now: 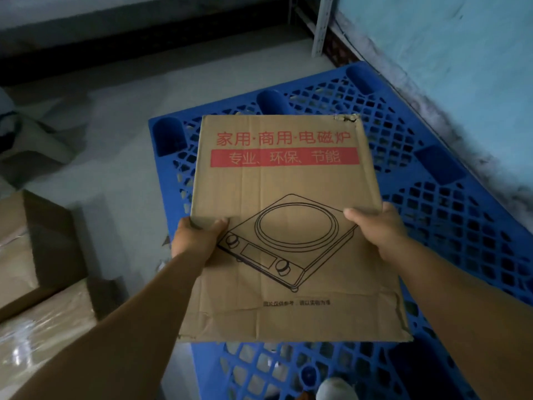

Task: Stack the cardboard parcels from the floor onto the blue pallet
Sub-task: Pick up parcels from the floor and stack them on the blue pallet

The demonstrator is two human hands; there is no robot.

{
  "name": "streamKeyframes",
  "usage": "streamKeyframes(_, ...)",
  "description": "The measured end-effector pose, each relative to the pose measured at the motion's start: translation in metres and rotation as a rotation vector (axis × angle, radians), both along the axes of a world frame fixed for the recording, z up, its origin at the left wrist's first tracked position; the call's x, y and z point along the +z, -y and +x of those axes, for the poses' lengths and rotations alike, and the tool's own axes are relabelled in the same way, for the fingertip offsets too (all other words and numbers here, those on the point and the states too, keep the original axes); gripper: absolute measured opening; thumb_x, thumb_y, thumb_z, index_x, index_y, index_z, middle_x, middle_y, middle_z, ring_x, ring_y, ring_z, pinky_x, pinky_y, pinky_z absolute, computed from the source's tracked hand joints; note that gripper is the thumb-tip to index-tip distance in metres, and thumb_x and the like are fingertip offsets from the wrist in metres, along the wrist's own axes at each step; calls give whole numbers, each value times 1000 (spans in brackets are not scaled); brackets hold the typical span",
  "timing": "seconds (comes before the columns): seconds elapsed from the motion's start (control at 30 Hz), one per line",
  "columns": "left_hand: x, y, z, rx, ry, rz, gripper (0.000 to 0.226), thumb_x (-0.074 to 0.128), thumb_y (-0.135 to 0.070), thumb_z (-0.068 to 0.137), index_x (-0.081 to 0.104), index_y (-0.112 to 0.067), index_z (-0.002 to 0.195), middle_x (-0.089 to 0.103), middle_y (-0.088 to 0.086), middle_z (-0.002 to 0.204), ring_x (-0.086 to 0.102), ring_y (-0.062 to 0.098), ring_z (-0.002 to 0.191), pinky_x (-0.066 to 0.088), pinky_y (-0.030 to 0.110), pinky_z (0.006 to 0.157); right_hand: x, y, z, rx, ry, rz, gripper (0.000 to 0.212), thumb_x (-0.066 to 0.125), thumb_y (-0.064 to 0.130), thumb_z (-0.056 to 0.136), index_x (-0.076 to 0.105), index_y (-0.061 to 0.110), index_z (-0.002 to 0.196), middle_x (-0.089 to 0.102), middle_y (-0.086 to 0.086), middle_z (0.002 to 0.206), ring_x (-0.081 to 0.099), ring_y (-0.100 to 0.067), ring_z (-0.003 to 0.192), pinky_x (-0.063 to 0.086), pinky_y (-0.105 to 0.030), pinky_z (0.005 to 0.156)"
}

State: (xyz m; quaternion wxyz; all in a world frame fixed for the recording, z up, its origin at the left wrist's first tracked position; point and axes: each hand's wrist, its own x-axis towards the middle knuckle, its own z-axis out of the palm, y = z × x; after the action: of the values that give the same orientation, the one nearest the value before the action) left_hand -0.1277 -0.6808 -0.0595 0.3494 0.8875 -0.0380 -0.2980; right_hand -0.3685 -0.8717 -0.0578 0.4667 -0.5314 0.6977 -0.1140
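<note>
A flat cardboard parcel printed with red characters and a line drawing of an induction cooker fills the middle of the view. My left hand grips its left edge, thumb on top. My right hand grips its right edge the same way. The parcel hangs above the blue pallet, a plastic grid lying on the floor beside the wall. Its top right corner is torn and its near edge is crumpled.
Two taped cardboard parcels lie on the grey floor at the left. Crumpled wrapping lies further back left. A pale blue wall runs along the pallet's right side, with a metal shelf post at the far corner.
</note>
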Motion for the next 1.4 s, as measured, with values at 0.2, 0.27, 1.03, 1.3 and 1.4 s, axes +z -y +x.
streamKeyframes(0.2, -61, 40, -5, -18, 25, -37, 67, 71, -50, 77, 47, -15, 129, 57, 5, 115, 55, 27, 103, 47, 37, 87, -62, 46, -1, 36, 8, -64, 86, 73, 43, 79, 28, 12, 146, 46, -9, 141, 46, -32, 125, 39, -41, 99)
streamKeyframes(0.27, -76, 54, -7, -21, 28, -64, 64, 71, -50, 77, 48, -16, 126, 56, 2, 107, 54, 24, 96, 47, 36, 85, -74, 61, 0, 66, -13, -90, 78, 71, 42, 81, 33, 11, 141, 49, -9, 136, 49, -32, 121, 40, -40, 94)
streamKeyframes(1.03, -126, 94, -33, -828, 404, 81, 98, 55, -84, 61, 17, -51, 145, -20, -9, 158, -21, 27, 145, -1, 56, 113, -102, 75, 15, 755, -411, -420, 102, 38, 80, 77, -14, 32, 151, -17, 3, 159, -15, -22, 146, -2, -52, 115)
streamKeyframes(1.3, -121, 33, -36, -1404, 353, 261, 127, 55, -92, 43, -28, -58, 134, -56, -17, 135, -54, 17, 125, -10, 57, 108, -102, -19, -3, 1409, -339, -261, 129, 69, 73, 60, -32, 50, 137, -44, 12, 145, -45, -19, 131, -20, -54, 109)
streamKeyframes(1.4, -124, 35, -41, -1365, 410, 253, 124, 64, -80, 54, -26, -58, 135, -53, -16, 139, -52, 17, 127, -7, 58, 111, -114, -20, -6, 1465, -445, -349, 125, 73, 59, 69, -28, 44, 142, -49, 9, 142, -49, -21, 128, -23, -55, 106)
